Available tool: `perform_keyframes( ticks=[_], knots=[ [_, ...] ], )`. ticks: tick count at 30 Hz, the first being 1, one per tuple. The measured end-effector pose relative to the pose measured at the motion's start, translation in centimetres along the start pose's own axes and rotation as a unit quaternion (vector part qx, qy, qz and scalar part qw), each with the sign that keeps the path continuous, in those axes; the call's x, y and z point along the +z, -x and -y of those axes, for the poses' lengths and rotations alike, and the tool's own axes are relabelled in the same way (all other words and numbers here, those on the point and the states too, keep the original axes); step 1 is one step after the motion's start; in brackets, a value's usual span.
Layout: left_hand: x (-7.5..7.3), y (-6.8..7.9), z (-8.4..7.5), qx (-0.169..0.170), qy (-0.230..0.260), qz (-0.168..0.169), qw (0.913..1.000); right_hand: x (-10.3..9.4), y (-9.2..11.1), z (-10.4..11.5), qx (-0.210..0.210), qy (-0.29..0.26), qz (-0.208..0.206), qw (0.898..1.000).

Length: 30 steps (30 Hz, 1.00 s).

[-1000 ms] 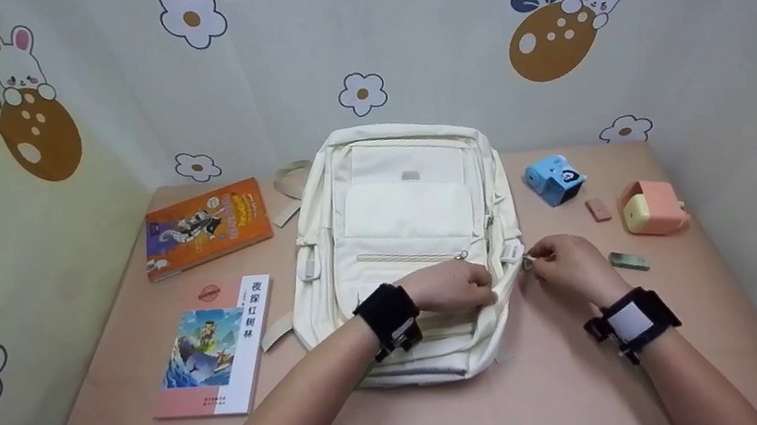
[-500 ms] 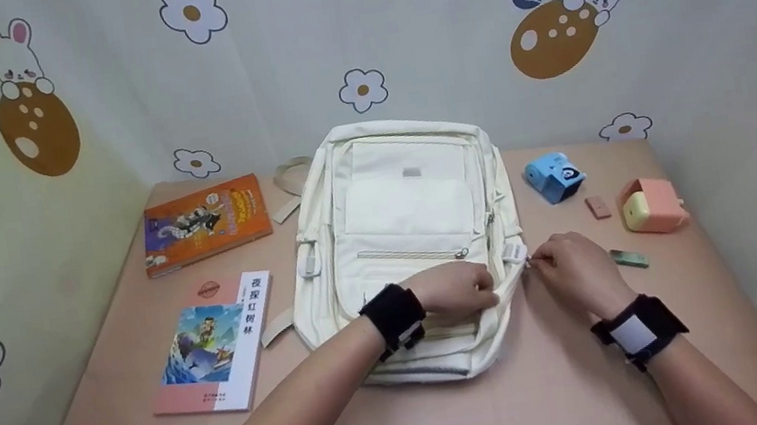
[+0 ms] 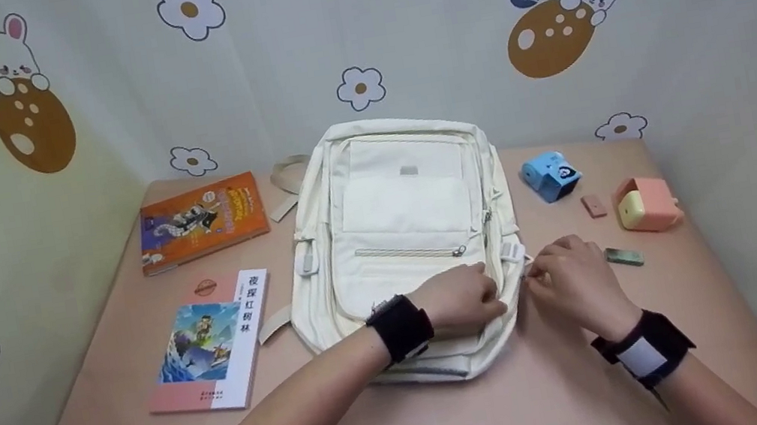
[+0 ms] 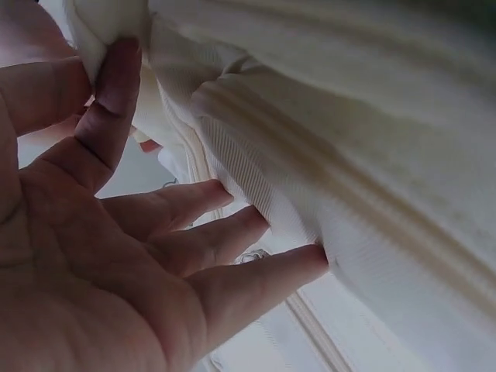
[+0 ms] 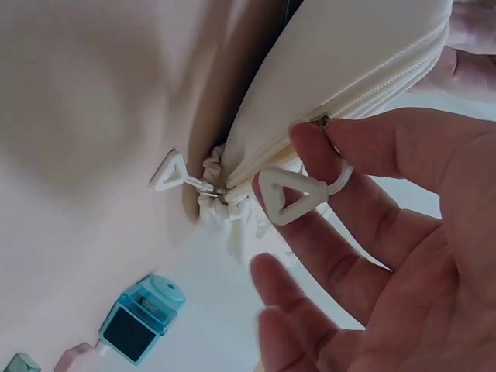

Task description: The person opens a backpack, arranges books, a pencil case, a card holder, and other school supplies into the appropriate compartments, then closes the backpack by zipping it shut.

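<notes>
A cream backpack [image 3: 407, 200] lies front side up on the table. My left hand [image 3: 457, 299] is over its lower right part. In the left wrist view, the thumb and index finger pinch a fold of its fabric [image 4: 93, 31], while the other fingertips touch the cloth below a zipper seam. At the bag's right side, my right hand [image 3: 575, 280] pinches a small metal zipper pull [image 5: 322, 122] between thumb and index finger. A white triangular tab [image 5: 291, 194] hangs from that pull against the fingers. Another triangular tab [image 5: 170, 170] dangles farther along the zipper.
Left of the bag lie an orange book [image 3: 201, 221] and a pink-and-white book [image 3: 210, 346]. On the right are a blue pencil sharpener [image 3: 551, 176], a pink-and-yellow boxy item [image 3: 648, 204], a small pink block [image 3: 594, 206] and a green block [image 3: 625, 256]. Patterned curtains surround the table.
My right hand has shifted slightly down the bag's right side, toward its bottom. My left hand has moved a little to the right and down. The backpack stays in place.
</notes>
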State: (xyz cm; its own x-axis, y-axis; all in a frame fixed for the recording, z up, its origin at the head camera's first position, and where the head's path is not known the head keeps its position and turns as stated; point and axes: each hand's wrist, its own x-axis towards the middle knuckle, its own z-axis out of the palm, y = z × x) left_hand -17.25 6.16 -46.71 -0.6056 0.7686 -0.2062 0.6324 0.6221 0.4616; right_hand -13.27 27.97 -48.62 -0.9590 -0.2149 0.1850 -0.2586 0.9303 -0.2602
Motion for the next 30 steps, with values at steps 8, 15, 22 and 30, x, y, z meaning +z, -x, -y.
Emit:
perform_keyframes(
  ticks=[8, 15, 22, 30],
  knots=[
    [1.6, 2.8, -1.5, 0.006, -0.113, -0.055, 0.9921, 0.2, 0.0, -0.1, 0.010, -0.006, 0.011, 1.000],
    [2.2, 4.0, -1.5, 0.009, -0.095, -0.074, 0.9927, 0.1, 0.1, -0.3, 0.007, -0.012, -0.002, 1.000],
    [1.0, 3.5, 0.1, -0.025, 0.049, -0.041, 0.9977, 0.5, 1.0, -0.7, 0.019, -0.031, -0.013, 0.999],
    [0.3, 2.6, 0.7, -0.032, 0.067, -0.014, 0.9971, -0.3, 2.0, 0.2, 0.015, -0.028, 0.014, 0.999]
  ],
)
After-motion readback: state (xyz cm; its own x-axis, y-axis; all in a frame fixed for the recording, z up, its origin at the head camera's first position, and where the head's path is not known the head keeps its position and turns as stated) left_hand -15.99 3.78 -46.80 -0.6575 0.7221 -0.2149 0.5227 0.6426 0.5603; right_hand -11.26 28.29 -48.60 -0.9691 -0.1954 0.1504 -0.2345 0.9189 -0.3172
